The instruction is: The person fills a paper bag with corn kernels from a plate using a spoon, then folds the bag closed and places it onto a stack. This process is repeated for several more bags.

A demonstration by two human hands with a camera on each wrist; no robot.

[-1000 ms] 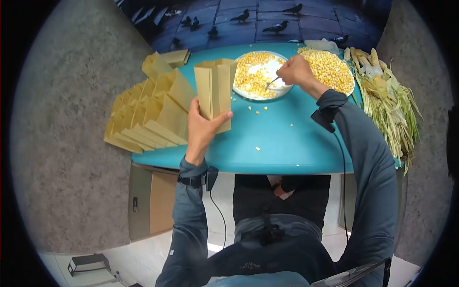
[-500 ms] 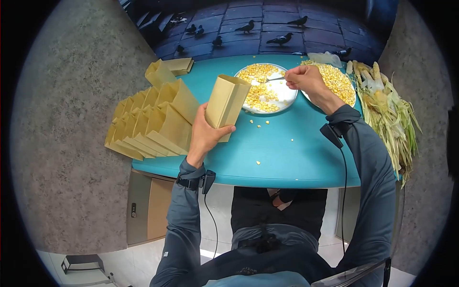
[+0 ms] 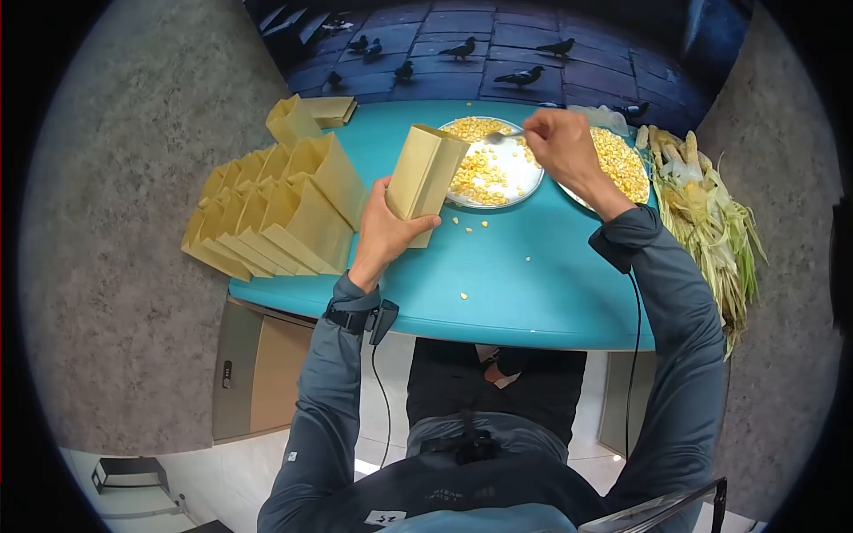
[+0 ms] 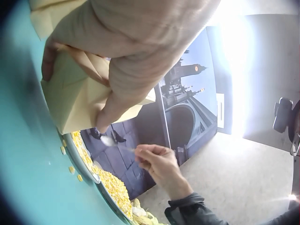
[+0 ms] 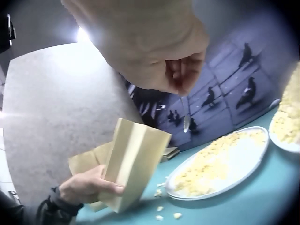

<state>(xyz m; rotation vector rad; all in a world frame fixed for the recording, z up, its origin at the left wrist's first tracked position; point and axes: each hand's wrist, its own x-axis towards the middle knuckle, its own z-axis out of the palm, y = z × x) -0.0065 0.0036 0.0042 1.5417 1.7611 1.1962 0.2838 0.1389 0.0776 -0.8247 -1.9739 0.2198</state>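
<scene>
My left hand (image 3: pixel 386 229) grips an open brown paper bag (image 3: pixel 428 173), thumb across its front. In the head view the bag leans to the right, its mouth beside the near plate of corn kernels (image 3: pixel 475 184). My right hand (image 3: pixel 566 151) pinches a small spoon (image 3: pixel 498 138) by its handle. The right wrist view shows the spoon (image 5: pixel 186 123) hanging bowl-down above the plate (image 5: pixel 225 193). From the left wrist, the spoon's bowl (image 4: pixel 108 140) appears just past my left fingertips. A bare white patch runs through the kernels on the plate.
Rows of open paper bags (image 3: pixel 275 213) stand at the left, with flat folded bags (image 3: pixel 330 110) behind. A second plate heaped with kernels (image 3: pixel 620 164) sits at the right, next to corn husks and cobs (image 3: pixel 702 204). Loose kernels (image 3: pixel 464 296) dot the teal table (image 3: pixel 524 306).
The right hand has raised the spoon out of the kernels and up from the plate, its bowl now pointing left. The left hand has tipped the bag to the right.
</scene>
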